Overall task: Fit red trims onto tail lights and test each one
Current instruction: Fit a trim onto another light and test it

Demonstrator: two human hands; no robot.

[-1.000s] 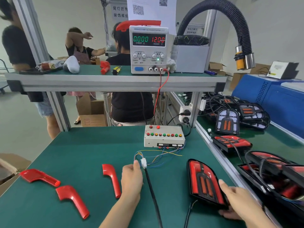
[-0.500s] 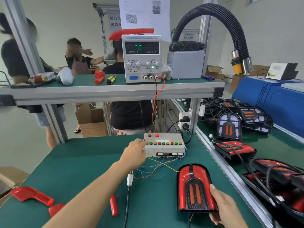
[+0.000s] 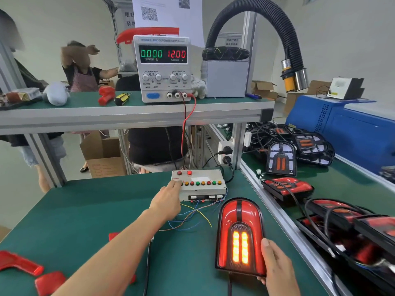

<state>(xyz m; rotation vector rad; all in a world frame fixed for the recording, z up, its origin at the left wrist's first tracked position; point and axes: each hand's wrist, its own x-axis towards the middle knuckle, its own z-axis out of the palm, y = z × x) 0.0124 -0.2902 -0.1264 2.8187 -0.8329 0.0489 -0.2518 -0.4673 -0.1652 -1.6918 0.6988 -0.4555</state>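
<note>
A red tail light (image 3: pixel 239 218) stands tilted up on the green bench (image 3: pixel 85 210), facing me, with two amber strips glowing in its lower middle. My right hand (image 3: pixel 275 265) grips its lower right edge, thumb on the front face. My left hand (image 3: pixel 168 199) reaches forward and a fingertip presses the leftmost button in the row on the white test box (image 3: pixel 203 190). Coloured wires (image 3: pixel 192 214) run from the box toward the light. Loose red trims (image 3: pixel 19 262) lie at the near left, one (image 3: pixel 50 282) beside my forearm, another (image 3: pixel 113 236) partly hidden behind it.
A power supply (image 3: pixel 163 67) on the shelf (image 3: pixel 128 116) reads 0.000 and 12.00. Several tail lights (image 3: pixel 287 186) with cables are heaped on the right bench, beside a blue machine (image 3: pixel 352 133). A black hose (image 3: pixel 277 28) arches overhead. People stand behind the bench.
My left hand left the cable connector and moved forward onto the test box button. My right hand tipped the tail light up to face me, and its amber strips have lit.
</note>
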